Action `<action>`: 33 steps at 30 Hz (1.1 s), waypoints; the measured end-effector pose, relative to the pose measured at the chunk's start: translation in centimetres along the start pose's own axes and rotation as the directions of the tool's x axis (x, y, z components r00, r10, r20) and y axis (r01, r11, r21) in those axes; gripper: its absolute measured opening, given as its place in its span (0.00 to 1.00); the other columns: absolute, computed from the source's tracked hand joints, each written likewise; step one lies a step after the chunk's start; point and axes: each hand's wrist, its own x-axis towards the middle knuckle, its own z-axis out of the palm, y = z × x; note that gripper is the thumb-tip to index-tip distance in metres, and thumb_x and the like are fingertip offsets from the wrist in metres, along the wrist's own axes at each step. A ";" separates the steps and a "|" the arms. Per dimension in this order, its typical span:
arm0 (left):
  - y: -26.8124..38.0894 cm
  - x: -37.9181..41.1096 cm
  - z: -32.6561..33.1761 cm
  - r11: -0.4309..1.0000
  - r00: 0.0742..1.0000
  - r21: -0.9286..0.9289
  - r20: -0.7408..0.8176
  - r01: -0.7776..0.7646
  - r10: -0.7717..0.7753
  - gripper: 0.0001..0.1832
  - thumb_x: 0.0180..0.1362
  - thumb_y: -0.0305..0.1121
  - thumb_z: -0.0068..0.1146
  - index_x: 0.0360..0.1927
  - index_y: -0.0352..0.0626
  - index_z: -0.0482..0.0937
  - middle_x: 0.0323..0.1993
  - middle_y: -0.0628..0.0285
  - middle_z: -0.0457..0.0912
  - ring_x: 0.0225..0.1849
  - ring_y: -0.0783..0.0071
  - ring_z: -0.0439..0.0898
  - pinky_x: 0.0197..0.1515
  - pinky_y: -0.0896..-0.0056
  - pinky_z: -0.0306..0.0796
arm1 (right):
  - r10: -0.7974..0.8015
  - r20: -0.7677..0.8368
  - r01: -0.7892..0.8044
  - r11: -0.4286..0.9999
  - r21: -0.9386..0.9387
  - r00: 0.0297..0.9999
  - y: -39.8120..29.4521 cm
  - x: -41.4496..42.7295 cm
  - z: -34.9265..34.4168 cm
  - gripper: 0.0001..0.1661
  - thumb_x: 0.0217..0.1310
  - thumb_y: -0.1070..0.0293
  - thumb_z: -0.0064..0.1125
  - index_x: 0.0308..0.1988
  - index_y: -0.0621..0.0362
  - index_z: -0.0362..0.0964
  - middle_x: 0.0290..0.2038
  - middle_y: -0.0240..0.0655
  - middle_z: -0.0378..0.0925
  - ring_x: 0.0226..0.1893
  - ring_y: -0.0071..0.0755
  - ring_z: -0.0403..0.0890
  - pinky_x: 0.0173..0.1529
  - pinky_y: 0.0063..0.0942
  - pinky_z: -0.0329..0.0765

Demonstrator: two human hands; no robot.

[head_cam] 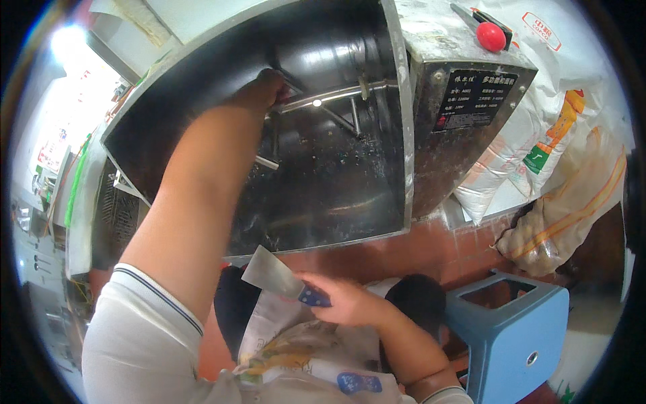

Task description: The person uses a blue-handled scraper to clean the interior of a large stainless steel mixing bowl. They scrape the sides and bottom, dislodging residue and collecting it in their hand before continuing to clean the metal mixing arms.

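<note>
My left hand reaches deep into the metal tub of a dough mixer, at the horizontal mixing shaft with its metal rods. The fingers are partly turned away, so whether they grip the shaft or one of its rods cannot be told. My right hand is closed around the blue riveted handle of a scraper. Its wide metal blade points up and left, just in front of the tub's near rim. Bits of dough or flour cling to the tub's inner wall.
The mixer's housing stands right of the tub, with a red-knobbed object on top. White sacks and a clear plastic bag lie beyond it. A blue plastic stool stands at the lower right on the red tiled floor.
</note>
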 end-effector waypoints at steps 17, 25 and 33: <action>-1.6 -3.6 -3.2 0.846 0.999 0.533 0.022 0.009 -0.024 0.17 0.60 0.44 0.51 0.37 0.42 0.84 0.40 0.55 0.83 0.46 0.64 0.81 0.50 0.63 0.72 | 0.066 0.014 -0.065 0.994 -0.092 0.998 -0.7 0.1 -0.5 0.42 0.51 0.69 0.60 0.65 0.46 0.55 0.50 0.48 0.75 0.49 0.50 0.78 0.53 0.37 0.73; -0.1 1.0 -0.1 0.660 0.997 0.752 -0.053 0.000 0.060 0.14 0.59 0.41 0.53 0.36 0.43 0.84 0.39 0.55 0.84 0.45 0.64 0.81 0.49 0.63 0.72 | 0.060 0.018 -0.058 0.991 -0.119 0.998 -1.0 -0.2 -0.6 0.41 0.52 0.68 0.59 0.66 0.47 0.55 0.50 0.50 0.74 0.49 0.51 0.77 0.53 0.38 0.73; -0.4 2.5 -0.2 0.683 0.995 0.730 -0.078 0.016 0.059 0.13 0.57 0.39 0.54 0.35 0.43 0.85 0.38 0.55 0.84 0.45 0.63 0.82 0.48 0.63 0.73 | 0.076 0.017 -0.072 0.986 -0.149 0.997 -1.1 -0.7 -0.4 0.42 0.51 0.68 0.60 0.65 0.50 0.55 0.51 0.50 0.74 0.49 0.52 0.77 0.53 0.38 0.73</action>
